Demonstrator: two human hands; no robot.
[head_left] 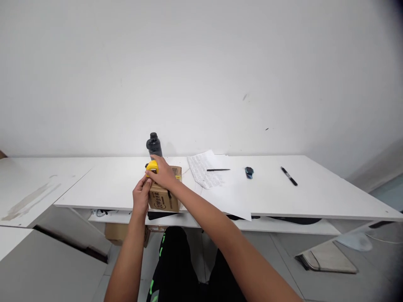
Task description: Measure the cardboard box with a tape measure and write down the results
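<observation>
A yellow tape measure [152, 166] is gripped in my right hand [164, 174], above the left part of a brown cardboard box [164, 200]. Just below the tape measure, my left hand [141, 193] is closed in a pinch at the box's left edge, its fingertips close to my right hand's. What those fingers pinch is hidden. Dark printed characters mark the box's near side, and it rests at the front edge of the white table. Behind it stands a dark bottle [154, 144] with a black cap.
Right of the box lie written paper sheets [204, 167] with a black pen [218, 170] on top. Farther right are a small dark-blue object [249, 172] and a black marker [289, 176] on the white table [267, 197]. Under the tabletop is a shelf [302, 226] holding dark items.
</observation>
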